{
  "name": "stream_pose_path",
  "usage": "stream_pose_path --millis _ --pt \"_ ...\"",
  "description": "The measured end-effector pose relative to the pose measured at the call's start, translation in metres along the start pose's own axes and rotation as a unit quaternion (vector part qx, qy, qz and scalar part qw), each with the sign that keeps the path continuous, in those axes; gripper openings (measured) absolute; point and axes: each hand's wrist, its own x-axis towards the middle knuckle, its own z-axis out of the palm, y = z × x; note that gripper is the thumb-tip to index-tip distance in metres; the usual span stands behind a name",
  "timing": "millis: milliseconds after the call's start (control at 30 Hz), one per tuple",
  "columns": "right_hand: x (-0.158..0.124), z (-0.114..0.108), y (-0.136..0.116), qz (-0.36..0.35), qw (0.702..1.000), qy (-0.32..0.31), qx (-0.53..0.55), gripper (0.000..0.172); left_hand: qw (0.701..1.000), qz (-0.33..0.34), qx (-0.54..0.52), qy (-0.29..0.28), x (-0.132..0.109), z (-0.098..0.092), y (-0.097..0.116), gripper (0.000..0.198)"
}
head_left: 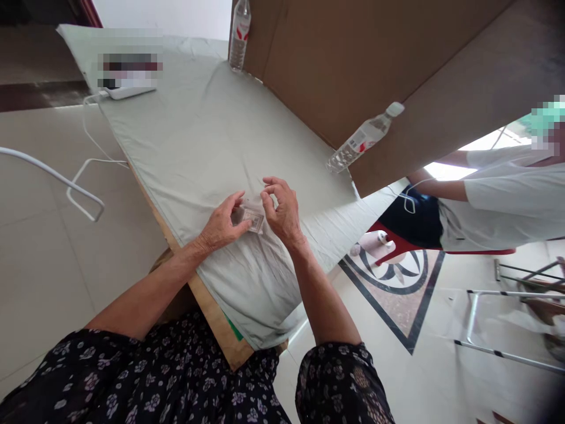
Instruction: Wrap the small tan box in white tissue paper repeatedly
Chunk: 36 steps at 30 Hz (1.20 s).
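My left hand [224,225] rests low over the pale cloth on the table, its thumb pressed on a small clear plastic packet [255,221]. A framed, brownish-grey printed pattern shows through the plastic; I cannot tell what is inside. Just to the right of the packet is my right hand [282,211], with thumb and forefinger bent together in a pinch and the other fingers curled. Whatever those fingertips may hold is too small to make out.
A large cardboard panel [335,70] stands along the table's far right side. Against it are an upright water bottle [239,36] and a leaning bottle [364,138]. A white device [130,89] with a cable lies far left. Another person's white sleeve [498,191] is at right.
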Motion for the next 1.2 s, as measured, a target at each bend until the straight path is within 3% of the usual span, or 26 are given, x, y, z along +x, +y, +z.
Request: stream_pose_path --millis 133,600,900,1033,1200 --pt "0.006 -0.004 -0.001 0.003 1.0 0.013 0.007 0.012 0.999 -0.004 -0.029 -0.026 -0.001 -0.001 0.002 0.081" --pt "0.028 -0.013 -0.002 -0.028 0.999 0.021 0.014 0.015 0.999 0.042 -0.029 -0.018 0.0 0.002 -0.011 0.089" --pt "0.058 -0.014 0.026 0.011 0.998 0.035 0.042 0.014 0.998 0.016 -0.059 -0.03 -0.002 0.001 -0.01 0.097" --pt "0.071 -0.014 0.042 0.038 0.995 0.042 0.079 0.017 0.995 0.003 -0.094 -0.043 -0.002 -0.001 -0.005 0.091" --pt "0.083 -0.007 0.054 0.076 0.991 0.034 0.104 0.019 0.991 -0.045 -0.108 -0.061 -0.003 -0.004 0.002 0.066"
